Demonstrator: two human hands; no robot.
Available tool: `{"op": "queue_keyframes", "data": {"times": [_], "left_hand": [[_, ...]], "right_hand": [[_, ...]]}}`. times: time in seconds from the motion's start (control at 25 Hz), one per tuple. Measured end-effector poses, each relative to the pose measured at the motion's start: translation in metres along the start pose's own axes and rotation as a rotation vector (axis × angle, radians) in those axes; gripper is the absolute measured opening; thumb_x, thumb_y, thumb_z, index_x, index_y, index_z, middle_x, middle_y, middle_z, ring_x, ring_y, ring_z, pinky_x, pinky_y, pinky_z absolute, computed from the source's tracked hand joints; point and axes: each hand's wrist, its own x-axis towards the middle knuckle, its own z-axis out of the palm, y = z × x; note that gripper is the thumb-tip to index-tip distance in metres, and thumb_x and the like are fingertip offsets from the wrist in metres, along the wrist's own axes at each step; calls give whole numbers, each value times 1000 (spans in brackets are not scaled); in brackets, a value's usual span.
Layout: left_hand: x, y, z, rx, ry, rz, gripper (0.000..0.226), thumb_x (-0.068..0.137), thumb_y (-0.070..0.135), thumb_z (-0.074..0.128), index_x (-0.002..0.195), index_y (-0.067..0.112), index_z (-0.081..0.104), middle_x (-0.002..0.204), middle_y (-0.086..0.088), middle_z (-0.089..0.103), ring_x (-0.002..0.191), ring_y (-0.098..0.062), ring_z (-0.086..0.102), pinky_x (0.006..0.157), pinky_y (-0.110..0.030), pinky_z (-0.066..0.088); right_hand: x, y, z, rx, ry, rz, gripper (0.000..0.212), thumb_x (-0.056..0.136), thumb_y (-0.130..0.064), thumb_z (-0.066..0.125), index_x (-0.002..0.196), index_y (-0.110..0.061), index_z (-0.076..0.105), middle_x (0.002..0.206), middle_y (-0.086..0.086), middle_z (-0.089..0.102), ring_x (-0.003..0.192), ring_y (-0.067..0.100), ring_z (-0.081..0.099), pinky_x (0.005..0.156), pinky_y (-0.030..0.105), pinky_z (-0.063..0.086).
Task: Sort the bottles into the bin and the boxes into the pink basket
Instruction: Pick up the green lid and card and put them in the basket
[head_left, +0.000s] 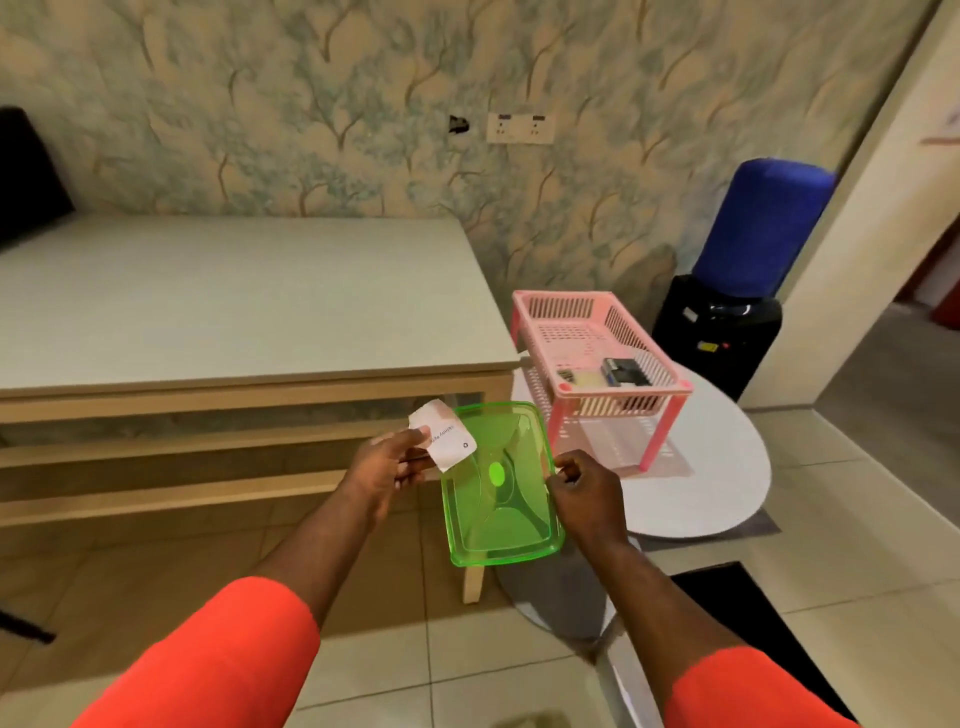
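Pinching a white box (448, 439) with left fingers (404, 450) over the bin's (498, 525) far-left corner; gripping its right rim with right fingers (571, 468). Behind, on round bench (719, 467), basket (551, 298) holding boxes (626, 372); dispenser (719, 332) beyond.

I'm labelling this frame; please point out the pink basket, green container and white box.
pink basket (556, 309), head view, far slatted wall.
green container (498, 535), head view, bare floor near front.
white box (451, 441), head view, printed face.
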Motion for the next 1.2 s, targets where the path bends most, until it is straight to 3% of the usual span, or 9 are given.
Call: {"op": "queue_keyframes", "data": {"times": [0.2,0.32,0.44,0.6,0.8,1.04,1.2], "left_hand": [[29,41,76,16,-66,69,24,90,21,70,111,8,67,96,-12,79,78,-24,76,65,-29,50],[60,61,108,40,-102,91,22,92,21,68,109,8,67,101,-15,78,85,-28,74,70,-32,50],[107,76,141,32,-135,103,19,91,18,67,106,6,68,96,-15,78,79,-28,76,68,-33,53],[186,93,179,19,-188,97,19,91,19,68,105,5,68,88,-11,79,75,-25,77,57,-27,56],[282,111,218,50,-212,51,17,90,20,70,101,7,69,83,-8,78,69,-20,76,61,-27,50],[370,126,254,87,-154,28,15,89,22,72,98,10,71,85,-6,78,70,-18,76,63,-27,50],[411,121,266,115,-47,29,22,89,27,73,104,11,72,98,-9,78,83,-22,77,65,-28,49]], "right_hand": [[69,-3,-57,1,85,-67,24,75,-10,73,78,-32,67,68,-12,68,67,7,64,65,28,49],[112,-2,-71,-3,129,-64,21,76,-8,75,85,-28,71,68,-13,66,69,10,63,66,25,46],[165,5,-78,-20,182,-61,18,76,-8,76,89,-19,75,71,-9,67,70,14,64,64,21,44],[249,13,-78,-43,257,-58,18,74,-6,75,88,-17,77,77,-2,73,75,18,67,73,31,51],[342,23,-69,-62,260,-1,17,79,-11,75,95,-18,77,87,3,76,81,21,70,77,37,57],[429,44,-49,-60,245,49,21,82,-12,71,102,-14,77,86,3,74,85,24,69,78,36,56],[476,69,-24,-124,187,98,25,84,-13,67,107,-11,75,101,10,75,96,29,67,83,36,53]]}}
